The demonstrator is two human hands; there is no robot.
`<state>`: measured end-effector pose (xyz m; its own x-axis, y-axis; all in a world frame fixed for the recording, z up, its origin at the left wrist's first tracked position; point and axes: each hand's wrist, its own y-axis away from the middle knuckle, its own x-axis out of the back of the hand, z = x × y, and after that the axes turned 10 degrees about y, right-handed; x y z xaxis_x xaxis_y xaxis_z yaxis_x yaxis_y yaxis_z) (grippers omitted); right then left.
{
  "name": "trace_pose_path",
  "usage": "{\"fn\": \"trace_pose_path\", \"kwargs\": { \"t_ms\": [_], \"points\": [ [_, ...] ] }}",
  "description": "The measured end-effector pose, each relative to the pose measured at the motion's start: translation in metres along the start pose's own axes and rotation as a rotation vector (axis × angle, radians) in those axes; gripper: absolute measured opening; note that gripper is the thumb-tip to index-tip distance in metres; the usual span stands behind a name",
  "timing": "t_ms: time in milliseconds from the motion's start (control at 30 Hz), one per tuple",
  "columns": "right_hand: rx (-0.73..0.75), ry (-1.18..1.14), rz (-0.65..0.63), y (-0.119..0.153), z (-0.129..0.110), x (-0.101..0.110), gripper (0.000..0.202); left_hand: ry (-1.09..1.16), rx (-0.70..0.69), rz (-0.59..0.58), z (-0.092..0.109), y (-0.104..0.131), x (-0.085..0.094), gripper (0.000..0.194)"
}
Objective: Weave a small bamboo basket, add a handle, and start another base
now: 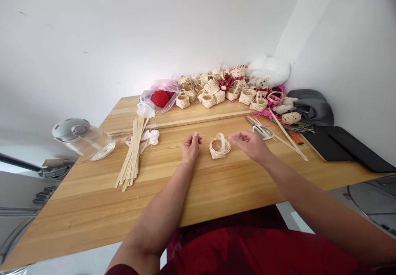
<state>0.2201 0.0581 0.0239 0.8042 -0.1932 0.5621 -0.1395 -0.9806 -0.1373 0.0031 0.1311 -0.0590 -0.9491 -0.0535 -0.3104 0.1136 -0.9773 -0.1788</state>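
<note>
A small woven basket with an arched handle stands upright on the wooden table, between my two hands. To its left, my left hand rests with curled fingers, the thumb pressed against the index finger. Nothing shows in it, and a gap separates it from the basket. My right hand is on the other side, its thumb and fingertips brought together near the basket rim. No object is visible in that pinch. Beyond the right hand lie scissors with pale handles.
Flat pale strips lie in a bundle at left, near a clear jug with a grey lid. Several woven baskets crowd the back beside red yarn in a bag. An orange cutter and black tablet-like panels lie right.
</note>
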Motion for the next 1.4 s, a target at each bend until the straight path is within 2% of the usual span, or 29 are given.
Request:
{"fn": "trace_pose_path", "kwargs": {
  "t_ms": [133, 267, 500, 700, 867, 933, 1133, 1267, 1400],
  "points": [
    [-0.012, 0.245, -0.007, 0.0, -0.017, -0.016, 0.049, -0.015, -0.007, -0.007, 0.001, 0.001, 0.001, 0.05],
    [-0.04, 0.301, -0.034, -0.014, -0.026, -0.021, 0.039, -0.029, -0.002, -0.017, 0.0, 0.001, 0.001, 0.05],
    [0.026, 0.346, -0.069, -0.036, -0.036, 0.0, 0.033, -0.028, 0.006, -0.024, -0.002, -0.001, 0.002, 0.049],
    [-0.03, 0.312, -0.085, -0.053, -0.031, 0.014, 0.03, -0.017, 0.009, -0.031, -0.003, -0.001, 0.002, 0.049],
    [-0.058, 0.383, -0.118, -0.053, -0.019, 0.024, 0.044, -0.011, 0.023, -0.027, -0.005, -0.002, 0.003, 0.049],
    [-0.059, 0.379, -0.094, -0.052, -0.011, 0.028, 0.047, -0.006, 0.028, -0.028, -0.006, -0.002, 0.003, 0.049],
    [-0.086, 0.166, 0.113, -0.041, 0.026, 0.035, 0.043, -0.005, 0.04, -0.034, -0.007, -0.002, 0.005, 0.049],
    [-0.097, 0.107, 0.137, -0.024, 0.053, 0.03, 0.034, -0.006, 0.035, -0.038, -0.007, -0.002, 0.005, 0.049],
    [-0.095, 0.069, 0.17, -0.014, 0.069, 0.022, 0.032, -0.017, 0.028, -0.032, -0.007, -0.002, 0.005, 0.05]
  ]
}}
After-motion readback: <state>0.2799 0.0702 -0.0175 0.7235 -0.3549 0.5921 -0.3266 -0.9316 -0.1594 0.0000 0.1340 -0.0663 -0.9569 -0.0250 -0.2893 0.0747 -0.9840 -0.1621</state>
